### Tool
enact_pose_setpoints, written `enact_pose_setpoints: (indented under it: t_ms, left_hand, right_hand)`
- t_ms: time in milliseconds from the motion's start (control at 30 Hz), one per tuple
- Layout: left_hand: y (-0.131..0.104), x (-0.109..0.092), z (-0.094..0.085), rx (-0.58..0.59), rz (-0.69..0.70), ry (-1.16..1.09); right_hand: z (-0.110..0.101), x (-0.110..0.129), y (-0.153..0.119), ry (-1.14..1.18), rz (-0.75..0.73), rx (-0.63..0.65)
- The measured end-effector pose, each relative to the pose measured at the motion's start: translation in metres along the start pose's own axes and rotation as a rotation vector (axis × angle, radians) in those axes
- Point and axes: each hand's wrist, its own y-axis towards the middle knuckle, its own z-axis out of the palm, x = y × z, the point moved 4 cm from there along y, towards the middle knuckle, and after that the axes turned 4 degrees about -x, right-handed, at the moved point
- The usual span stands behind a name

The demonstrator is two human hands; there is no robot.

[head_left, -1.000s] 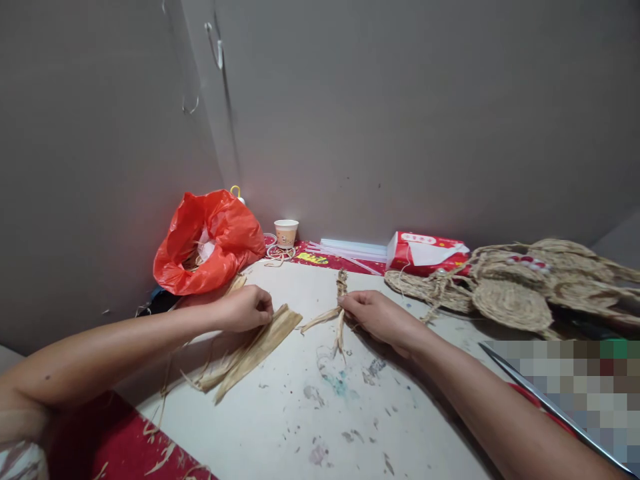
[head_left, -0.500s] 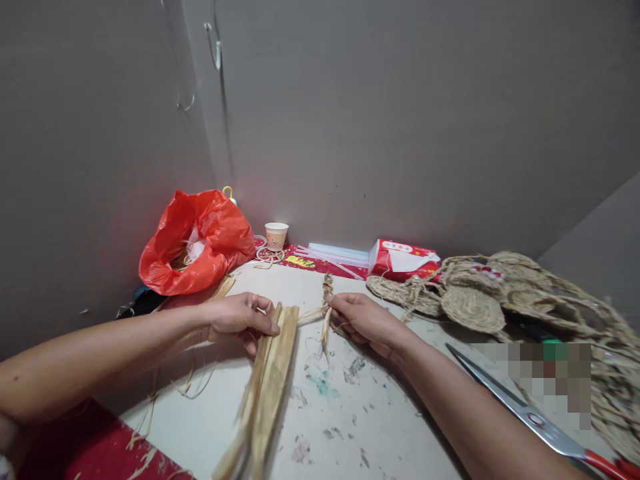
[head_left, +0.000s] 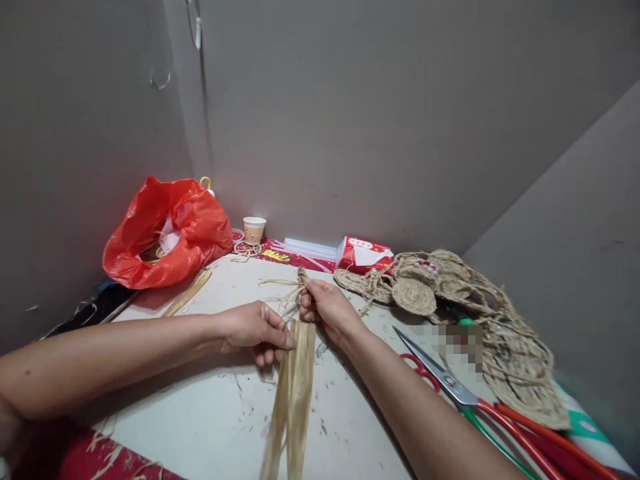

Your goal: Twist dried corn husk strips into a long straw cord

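Note:
My left hand (head_left: 260, 332) pinches the upper end of a long, flat strip of dried leaf (head_left: 300, 387), which hangs toward me over the white table (head_left: 215, 413). Just beyond it, my right hand (head_left: 327, 305) is closed on a short braid of dried leaf (head_left: 301, 275). Thin loose strands (head_left: 280, 283) stick out from the braid to the left. The fingers of my right hand hide the lower part of the braid. Both hands are close together, a little above the tabletop.
Large scissors (head_left: 450, 381) with red handles lie to the right, beside a pile of woven straw pieces (head_left: 415, 295). At the back stand a red tissue pack (head_left: 365, 256), a paper cup (head_left: 255, 231) and a red plastic bag (head_left: 200, 227). Another leaf strip (head_left: 187, 293) lies near the bag.
The view has turned right, showing more of the scissors. My hands have come closer together, and the strand that stretched from the braid toward the strip now points left, apart from it.

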Motion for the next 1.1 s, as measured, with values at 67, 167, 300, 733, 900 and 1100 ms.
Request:
enact_pose_setpoints:
  t_ms: [67,167,300,733,900,1100]
  left_hand:
    - [0.008,-0.003,0.004,-0.035,0.034,-0.017]
    - [0.020,-0.006,0.005,-0.122,0.087,-0.035]
    - [0.026,-0.007,0.001,-0.192,0.152,-0.045]
    - [-0.058,-0.014,-0.071,-0.316,0.083,0.530]
    - [-0.096,-0.031,-0.084,-0.821,0.269,1.354]
    - [-0.094,-0.019,-0.045,-0.574,0.556,1.533]
  right_hand:
    - [0.000,-0.001,0.000,-0.025,-0.018,0.002]
    - [-0.002,-0.001,0.000,-0.073,-0.063,0.008]
    - [-0.005,0.000,0.002,-0.185,-0.149,-0.010]
    - [-0.003,0.003,0.002,-0.359,-0.234,0.037]
    - [-0.003,0.000,0.000,-0.268,-0.119,0.082]
    - [-0.002,-0.003,0.000,-0.140,0.001,0.125]
